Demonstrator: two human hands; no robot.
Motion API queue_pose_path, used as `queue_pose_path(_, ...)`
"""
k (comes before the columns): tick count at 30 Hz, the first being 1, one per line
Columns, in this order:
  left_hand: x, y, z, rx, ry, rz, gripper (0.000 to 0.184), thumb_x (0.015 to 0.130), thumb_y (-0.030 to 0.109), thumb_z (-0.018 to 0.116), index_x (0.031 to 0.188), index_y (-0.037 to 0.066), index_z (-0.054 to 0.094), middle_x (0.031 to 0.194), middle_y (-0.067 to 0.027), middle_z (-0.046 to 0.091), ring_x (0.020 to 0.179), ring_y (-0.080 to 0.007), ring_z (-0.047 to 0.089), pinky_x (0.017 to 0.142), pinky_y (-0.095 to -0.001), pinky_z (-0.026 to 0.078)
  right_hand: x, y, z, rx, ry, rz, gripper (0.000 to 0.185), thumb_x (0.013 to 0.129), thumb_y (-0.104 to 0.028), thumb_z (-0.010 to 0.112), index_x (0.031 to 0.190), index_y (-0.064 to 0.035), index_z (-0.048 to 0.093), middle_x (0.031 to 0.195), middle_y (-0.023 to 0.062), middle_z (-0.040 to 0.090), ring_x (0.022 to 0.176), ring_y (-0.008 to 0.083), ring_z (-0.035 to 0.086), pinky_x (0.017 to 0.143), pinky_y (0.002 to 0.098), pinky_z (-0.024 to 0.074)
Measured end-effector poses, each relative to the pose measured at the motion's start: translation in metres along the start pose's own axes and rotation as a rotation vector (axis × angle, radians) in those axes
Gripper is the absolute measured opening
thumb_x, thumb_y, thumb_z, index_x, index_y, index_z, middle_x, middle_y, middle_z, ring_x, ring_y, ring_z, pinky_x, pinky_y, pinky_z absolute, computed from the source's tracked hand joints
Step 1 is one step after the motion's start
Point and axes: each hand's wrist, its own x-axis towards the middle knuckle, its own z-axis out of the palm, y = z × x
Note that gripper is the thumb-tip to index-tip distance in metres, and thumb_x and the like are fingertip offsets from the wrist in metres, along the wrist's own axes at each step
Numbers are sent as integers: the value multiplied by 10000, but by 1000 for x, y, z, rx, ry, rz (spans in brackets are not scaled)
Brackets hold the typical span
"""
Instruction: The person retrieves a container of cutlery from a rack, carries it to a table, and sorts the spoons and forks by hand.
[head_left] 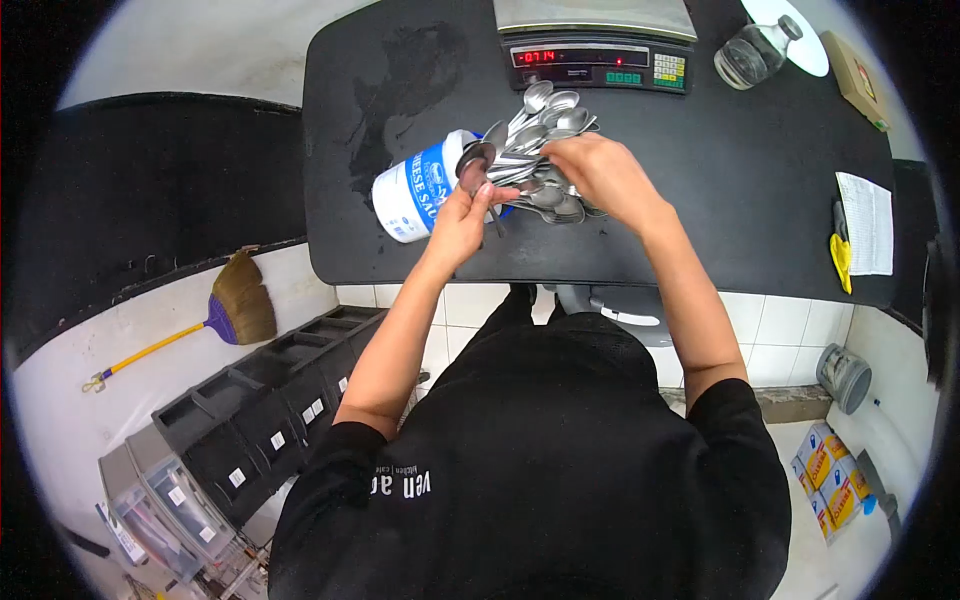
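A pile of metal spoons point(550, 197) lies on the black table point(420, 270), spread beside the mouth of a white and blue tub point(405, 198) that rests on its side. My left hand point(465, 220) is closed around spoons point(474, 165), their bowls pointing up in front of the tub's opening. At the right side of the pile, my right hand point(598, 175) has its fingertips pinched at the spoons; what exactly they hold is too small to make out.
A digital scale point(598, 62) stands behind the pile. At the back right are a glass jar point(750, 55), a white plate point(812, 45) and a small box point(855, 80). A paper sheet point(866, 225) and a yellow-handled tool point(840, 255) lie near the right edge.
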Motion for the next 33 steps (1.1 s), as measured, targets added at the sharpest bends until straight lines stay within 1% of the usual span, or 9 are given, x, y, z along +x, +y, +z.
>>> queue_pose_path(8, 9, 9, 15, 154, 143, 144, 389, 1026, 284, 356, 1200, -22, 521, 1019, -95, 648, 962, -167, 596, 883, -319, 455, 7, -33, -42, -97, -10, -7, 139, 799, -64, 564, 925, -37, 617, 839, 123, 662, 862, 311, 626, 762, 420, 505)
queue_pose_path(12, 7, 12, 12, 339, 173, 266, 398, 1024, 287, 363, 1275, -11, 443, 991, -77, 634, 960, -167, 582, 879, -321, 450, 14, -28, -32, 40, -47, -44, 196, 827, -102, 573, 1007, -42, 622, 890, 145, 670, 870, 314, 636, 774, 406, 506)
queue_pose_path(14, -5, 31, 11, 151, 24, -11, 361, 1020, 300, 376, 1232, 18, 455, 902, -61, 609, 818, -148, 579, 744, -296, 476, 19, -26, -26, 135, -65, -67, 217, 854, -130, 576, 1047, -43, 622, 917, 156, 673, 876, 317, 640, 777, 395, 508)
queue_pose_path(15, -8, 21, 11, -45, -6, -155, 251, 1012, 279, 384, 1026, 42, 466, 681, -44, 565, 542, -128, 523, 539, -279, 459, 22, -25, -25, 413, -183, 130, 252, 880, -184, 578, 1083, -40, 613, 930, 172, 673, 881, 319, 644, 783, 388, 508)
queue_pose_path(18, -24, 9, 7, -212, 45, -289, 200, 1016, 262, 381, 965, 75, 430, 659, -10, 490, 495, -90, 437, 477, -253, 417, 25, 21, 18, 909, -188, 433, 383, 916, -339, 587, 1152, -37, 594, 938, 204, 674, 889, 317, 653, 818, 379, 496)
queue_pose_path(20, -33, -3, 4, -311, 109, -293, 186, 1018, 258, 377, 971, 85, 426, 663, -1, 462, 493, -86, 409, 478, -252, 414, 20, 60, 45, 120, -164, 439, 384, 880, -351, 622, 1134, -63, 614, 988, 173, 662, 946, 306, 626, 838, 410, 479)
queue_pose_path(23, -37, -9, -5, -426, 195, -267, 189, 1019, 282, 382, 977, 102, 423, 689, 5, 426, 516, -86, 381, 498, -254, 412, -13, 85, 96, -211, -66, 260, 290, 852, -259, 623, 1086, -90, 643, 1027, 115, 636, 1004, 292, 581, 834, 432, 467)
queue_pose_path(27, -35, -4, -14, -477, 283, -204, 204, 1018, 303, 392, 976, 107, 427, 717, 0, 425, 548, -91, 385, 529, -262, 423, -23, 80, 95, -200, -49, 138, 234, 818, -73, 546, 1017, -89, 668, 986, 54, 618, 986, 261, 572, 834, 432, 478)
queue_pose_path(33, -31, -11, -18, -556, 323, -149, 185, 1020, 276, 390, 984, 99, 429, 729, -5, 433, 550, -90, 384, 538, -267, 432, -27, 79, 83, -78, 44, 179, 230, 835, -72, 533, 1011, -93, 680, 922, 69, 616, 898, 266, 601, 798, 386, 507)
